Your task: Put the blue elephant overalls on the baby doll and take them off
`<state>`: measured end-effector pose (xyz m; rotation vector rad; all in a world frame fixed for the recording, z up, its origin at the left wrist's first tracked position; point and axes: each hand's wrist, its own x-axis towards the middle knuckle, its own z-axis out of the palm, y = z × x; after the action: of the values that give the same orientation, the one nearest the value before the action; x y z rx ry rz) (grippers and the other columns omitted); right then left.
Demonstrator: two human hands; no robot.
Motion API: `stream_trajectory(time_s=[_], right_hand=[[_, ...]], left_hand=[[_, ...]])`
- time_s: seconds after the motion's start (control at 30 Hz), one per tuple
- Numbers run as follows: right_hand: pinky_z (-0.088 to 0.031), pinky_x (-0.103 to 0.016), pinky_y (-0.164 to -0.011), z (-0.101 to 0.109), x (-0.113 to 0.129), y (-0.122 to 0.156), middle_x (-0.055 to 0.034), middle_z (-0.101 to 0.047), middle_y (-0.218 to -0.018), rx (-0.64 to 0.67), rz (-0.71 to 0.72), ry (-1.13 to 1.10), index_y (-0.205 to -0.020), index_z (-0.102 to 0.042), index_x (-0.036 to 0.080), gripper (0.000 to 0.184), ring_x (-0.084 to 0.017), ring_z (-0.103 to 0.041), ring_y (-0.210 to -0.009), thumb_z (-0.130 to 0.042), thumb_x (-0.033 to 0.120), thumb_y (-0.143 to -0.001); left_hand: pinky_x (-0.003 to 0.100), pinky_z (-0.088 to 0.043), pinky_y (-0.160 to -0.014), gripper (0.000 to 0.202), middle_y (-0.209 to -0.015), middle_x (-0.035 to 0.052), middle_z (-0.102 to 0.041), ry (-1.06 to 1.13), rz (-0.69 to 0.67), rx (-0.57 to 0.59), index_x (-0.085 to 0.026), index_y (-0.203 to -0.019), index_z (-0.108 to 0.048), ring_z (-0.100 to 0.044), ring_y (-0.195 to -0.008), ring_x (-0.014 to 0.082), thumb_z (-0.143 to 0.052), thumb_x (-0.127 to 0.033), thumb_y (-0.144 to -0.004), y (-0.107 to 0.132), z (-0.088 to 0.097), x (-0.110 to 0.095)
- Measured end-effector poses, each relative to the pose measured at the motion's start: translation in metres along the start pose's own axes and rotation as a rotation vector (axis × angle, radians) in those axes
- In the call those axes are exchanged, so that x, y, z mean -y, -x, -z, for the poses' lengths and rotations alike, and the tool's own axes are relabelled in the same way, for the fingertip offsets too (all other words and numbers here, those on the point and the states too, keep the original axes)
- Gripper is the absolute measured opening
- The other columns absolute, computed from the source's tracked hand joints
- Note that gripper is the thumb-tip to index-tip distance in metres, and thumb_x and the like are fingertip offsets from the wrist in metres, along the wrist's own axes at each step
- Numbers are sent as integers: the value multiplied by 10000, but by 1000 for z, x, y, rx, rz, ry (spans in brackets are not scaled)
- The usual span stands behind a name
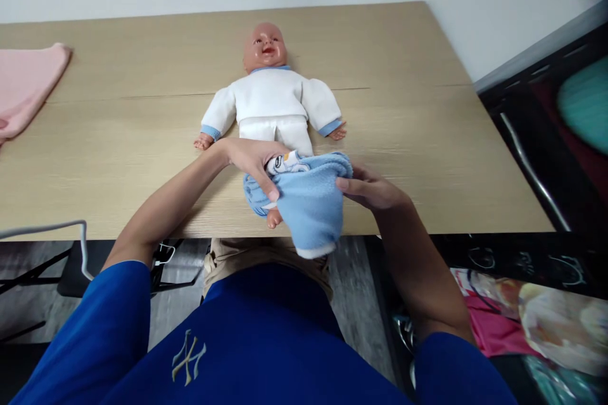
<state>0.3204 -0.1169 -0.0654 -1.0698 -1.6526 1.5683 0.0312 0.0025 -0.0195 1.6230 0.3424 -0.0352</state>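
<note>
A baby doll (266,50) lies face up on the table, its head at the far side and its feet towards me. It wears a white top (269,95) with blue cuffs and white bottoms (285,130). Bunched over the doll's lower legs is a light blue fleece garment (311,199) with a white hem and a printed patch. My left hand (259,161) grips its left side, thumb on top. At its right edge my right hand (370,188) pinches the fabric. One doll foot (274,218) shows below the cloth; the other is hidden.
Pink cloth (31,82) lies at the table's left end. A white cable (52,226) crosses the near left edge. To the right of the table (418,139) stand a black rack (522,152) and a container of bagged items (546,323).
</note>
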Motion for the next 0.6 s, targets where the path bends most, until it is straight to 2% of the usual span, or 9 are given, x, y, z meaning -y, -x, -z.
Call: stream_trajectory(time_s=[0.1, 0.17, 0.23, 0.3, 0.4, 0.5, 0.6], right_hand=[[-727, -501, -1013, -1, 6, -3, -79, -868, -1174, 121, -22, 52, -1362, -853, 277, 652, -341, -826, -1197, -819, 815, -995], [-735, -498, -1034, -2, 12, -5, -79, -879, -1188, 246, -42, 102, -1380, -847, 259, 661, -338, -833, -1213, -887, 766, -958], [-741, -510, -1048, -4, 15, -5, -82, -890, -1184, 329, -63, 124, -1366, -849, 246, 678, -342, -844, -1199, -959, 727, -900], [-737, -526, -1081, -7, 12, -1, -77, -896, -1181, 352, -72, 101, -1351, -852, 245, 679, -343, -849, -1199, -996, 702, -870], [-718, -506, -1139, -12, -3, 6, -58, -893, -1170, 268, -42, -21, -1294, -856, 257, 632, -332, -844, -1226, -1021, 683, -858], [-677, -462, -1208, -22, -20, 12, -55, -888, -1230, 34, -12, -197, -1259, -842, 278, 583, -315, -822, -1306, -989, 706, -891], [-693, -457, -1158, -34, -28, 13, -59, -888, -1214, -132, -50, -324, -1235, -828, 287, 551, -316, -829, -1266, -917, 749, -948]], left_hand=[[462, -717, -624, 527, -738, 59, -828, 9, -38, -122, -248, -747, -856, -828, -719, 355, -1228, -526, -498, -1, 0, 4], [477, -735, -674, 506, -751, 66, -833, 43, -73, -225, -235, -758, -857, -846, -760, 372, -1222, -490, -518, -3, 0, 6], [484, -759, -778, 476, -843, 69, -872, 56, -81, -199, -236, -824, -880, -868, -851, 378, -1201, -478, -569, -5, 0, 7], [476, -761, -871, 449, -944, 68, -901, 36, -75, -98, -241, -901, -896, -875, -930, 365, -1158, -519, -664, -6, -1, 8], [467, -742, -927, 502, -993, 84, -893, -11, -105, -14, -203, -978, -878, -855, -960, 333, -1067, -636, -809, -7, -1, 13], [448, -712, -909, 564, -962, 77, -850, -43, -119, -10, -175, -1003, -837, -818, -920, 296, -968, -717, -917, -6, 0, 20], [392, -668, -857, 583, -914, 54, -801, -68, -116, -42, -175, -976, -799, -776, -882, 263, -931, -742, -946, -6, 1, 25]])
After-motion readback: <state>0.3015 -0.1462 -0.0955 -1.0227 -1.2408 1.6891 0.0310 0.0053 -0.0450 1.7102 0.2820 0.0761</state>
